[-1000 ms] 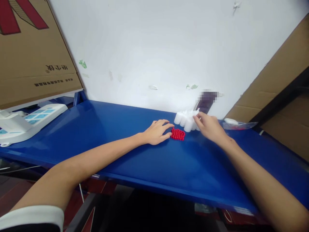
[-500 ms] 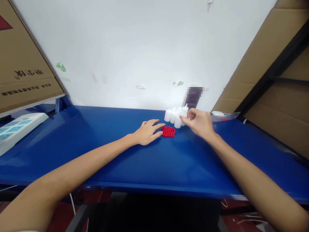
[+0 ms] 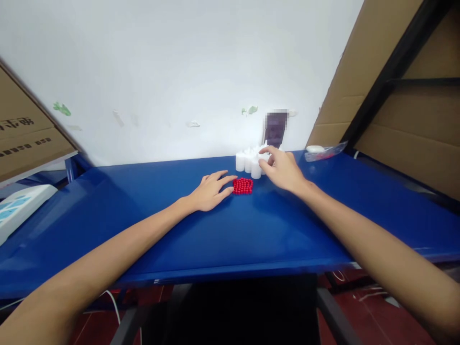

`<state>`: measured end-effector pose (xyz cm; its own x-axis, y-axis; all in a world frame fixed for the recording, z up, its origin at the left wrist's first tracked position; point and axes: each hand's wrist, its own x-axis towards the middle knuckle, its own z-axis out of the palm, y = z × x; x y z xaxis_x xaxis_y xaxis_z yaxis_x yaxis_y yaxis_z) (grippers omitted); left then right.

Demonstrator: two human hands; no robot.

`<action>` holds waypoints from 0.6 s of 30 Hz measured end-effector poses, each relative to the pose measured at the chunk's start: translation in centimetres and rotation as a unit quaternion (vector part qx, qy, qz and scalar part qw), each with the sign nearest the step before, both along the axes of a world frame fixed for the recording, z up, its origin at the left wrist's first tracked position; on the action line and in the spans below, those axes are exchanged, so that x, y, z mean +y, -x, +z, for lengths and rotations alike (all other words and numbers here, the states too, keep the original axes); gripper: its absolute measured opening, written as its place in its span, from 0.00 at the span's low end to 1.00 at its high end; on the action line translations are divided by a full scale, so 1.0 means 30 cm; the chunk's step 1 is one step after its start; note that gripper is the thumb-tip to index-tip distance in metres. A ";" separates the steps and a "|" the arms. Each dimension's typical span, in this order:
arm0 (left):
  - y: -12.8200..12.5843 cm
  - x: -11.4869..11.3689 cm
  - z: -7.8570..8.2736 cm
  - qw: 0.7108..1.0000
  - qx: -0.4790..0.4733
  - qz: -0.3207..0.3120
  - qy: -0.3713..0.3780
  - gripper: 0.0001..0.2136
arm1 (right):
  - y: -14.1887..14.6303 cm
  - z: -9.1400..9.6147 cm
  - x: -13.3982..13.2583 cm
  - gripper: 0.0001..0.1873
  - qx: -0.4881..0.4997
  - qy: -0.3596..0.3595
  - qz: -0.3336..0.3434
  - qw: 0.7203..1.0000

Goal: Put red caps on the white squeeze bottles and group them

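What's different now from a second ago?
The view swung right. The right hand edged left relative to the white bottles, its thumb and index finger now spread apart; no grip or release is clear. The left hand stayed open beside the small red pieces; bottles and pieces kept their places.

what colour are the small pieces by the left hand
The small pieces are bright red, best seen in the head view.
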<state>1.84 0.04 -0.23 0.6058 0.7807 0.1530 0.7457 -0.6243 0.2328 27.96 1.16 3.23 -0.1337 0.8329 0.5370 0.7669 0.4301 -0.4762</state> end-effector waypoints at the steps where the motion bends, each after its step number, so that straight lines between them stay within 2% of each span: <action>1: 0.000 0.001 -0.001 1.000 0.002 0.001 0.001 0.26 | 0.004 -0.002 0.000 0.21 -0.005 0.015 0.003 1.000; 11: -0.001 0.009 -0.010 1.000 0.005 -0.004 -0.008 0.26 | -0.004 -0.036 0.023 0.25 -0.001 0.079 0.043 0.996; 18: -0.002 0.011 -0.011 1.000 0.003 -0.004 -0.009 0.26 | -0.005 -0.028 0.016 0.15 -0.023 0.052 0.055 0.997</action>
